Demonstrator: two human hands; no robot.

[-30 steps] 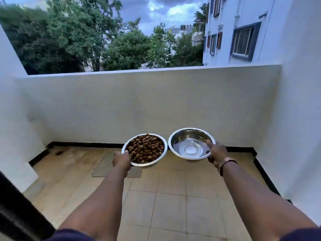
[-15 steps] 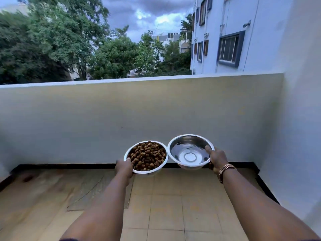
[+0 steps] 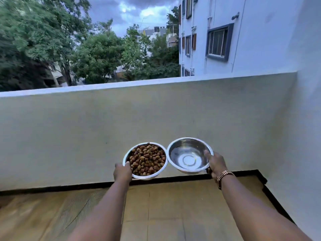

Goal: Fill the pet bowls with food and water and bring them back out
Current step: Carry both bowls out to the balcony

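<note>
A pale parapet wall (image 3: 156, 122) runs across the balcony, with a black skirting strip (image 3: 173, 180) at its foot and a tiled floor (image 3: 165, 211) below. Beyond stand green trees (image 3: 52, 40), a white building (image 3: 243, 32) with a barred window (image 3: 218, 41), and what seems a cloudy sky (image 3: 135, 9).

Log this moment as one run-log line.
place: balcony | left hand: grips kibble bowl by rim | right hand: grips water bowl by rim | bowls: held up side by side, not set down
</note>
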